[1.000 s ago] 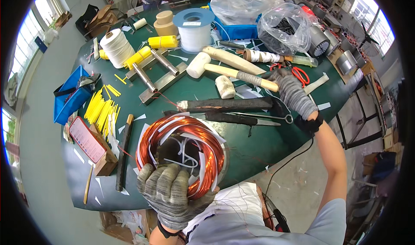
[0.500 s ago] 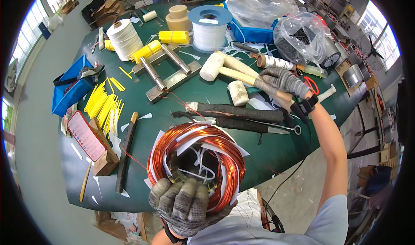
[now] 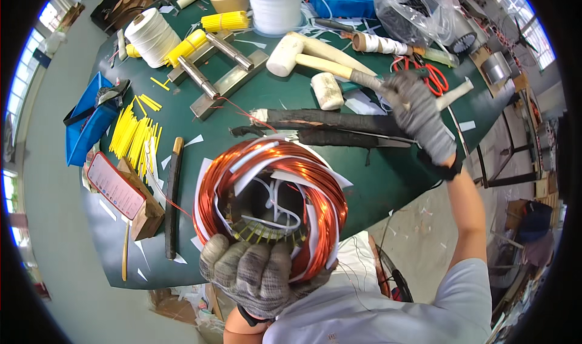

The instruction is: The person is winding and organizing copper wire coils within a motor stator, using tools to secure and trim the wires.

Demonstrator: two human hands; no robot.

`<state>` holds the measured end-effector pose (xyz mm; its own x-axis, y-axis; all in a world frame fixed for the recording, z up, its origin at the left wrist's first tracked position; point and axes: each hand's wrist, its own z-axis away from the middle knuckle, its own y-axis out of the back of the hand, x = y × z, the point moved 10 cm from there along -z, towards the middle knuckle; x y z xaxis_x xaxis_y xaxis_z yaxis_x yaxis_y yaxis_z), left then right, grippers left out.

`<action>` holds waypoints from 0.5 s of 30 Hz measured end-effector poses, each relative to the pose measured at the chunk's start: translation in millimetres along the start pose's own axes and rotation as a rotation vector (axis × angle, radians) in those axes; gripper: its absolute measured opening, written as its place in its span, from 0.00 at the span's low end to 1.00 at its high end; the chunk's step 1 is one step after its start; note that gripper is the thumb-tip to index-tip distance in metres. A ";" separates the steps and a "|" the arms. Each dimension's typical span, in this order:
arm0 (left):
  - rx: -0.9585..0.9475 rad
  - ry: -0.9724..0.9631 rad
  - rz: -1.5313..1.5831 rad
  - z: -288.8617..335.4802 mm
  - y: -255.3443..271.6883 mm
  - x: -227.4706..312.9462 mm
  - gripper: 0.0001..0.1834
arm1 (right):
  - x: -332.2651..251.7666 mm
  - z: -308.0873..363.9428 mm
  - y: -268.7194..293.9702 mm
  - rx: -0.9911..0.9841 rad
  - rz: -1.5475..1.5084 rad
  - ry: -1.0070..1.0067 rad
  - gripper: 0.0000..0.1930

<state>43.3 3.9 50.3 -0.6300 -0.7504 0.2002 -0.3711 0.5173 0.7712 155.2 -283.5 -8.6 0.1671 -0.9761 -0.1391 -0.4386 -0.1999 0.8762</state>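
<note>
My left hand [image 3: 251, 274], in a grey glove, grips the near rim of a wound motor stator [image 3: 209, 180]. Thick copper wire bundles with white paper strips ring its opening, and a white cord lies inside. My right hand [image 3: 421, 116], also gloved, is over the handle end of a pale-headed mallet [image 3: 284, 56]; its fingers are smeared, so their hold is unclear. Red-handled scissors [image 3: 438, 80] lie just beyond that hand. Between the hands lie dark wrapped bars [image 3: 339, 121]. A short white cylindrical block [image 3: 327, 91] sits beside the mallet.
At left are loose yellow strips [image 3: 130, 134], a blue bin [image 3: 91, 125], a phone [image 3: 115, 183] propped on a wood block, and a dark stick [image 3: 174, 204]. Farther back are a metal frame [image 3: 233, 80], a white twine cone [image 3: 151, 37], a blue-flanged spool [image 3: 276, 10] and clear plastic bags [image 3: 418, 10].
My right hand has drawn back toward me along the mallet handles, baring the scissors more. The whole view has shifted, with the table higher in it. My left hand keeps the stator.
</note>
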 end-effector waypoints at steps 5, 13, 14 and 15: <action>-0.007 0.013 -0.018 -1.5 -4.2 3.5 0.24 | -55.6 74.4 -11.2 -0.143 0.009 0.186 0.23; 0.134 -0.014 0.020 -1.3 6.3 13.8 0.22 | -71.4 107.7 -25.5 -0.199 0.055 -0.017 0.24; 0.122 -0.003 0.020 -0.6 4.9 14.2 0.22 | -65.3 111.6 -28.4 -0.250 -0.106 -0.073 0.24; 0.153 0.006 0.000 0.1 7.2 14.7 0.22 | -53.8 116.0 -33.4 -0.316 -0.246 -0.157 0.23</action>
<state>31.4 -3.4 58.7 -0.6259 -0.7528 0.2038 -0.4711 0.5731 0.6706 58.4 -234.3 -83.9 0.0858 -0.9088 -0.4084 -0.1062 -0.4159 0.9032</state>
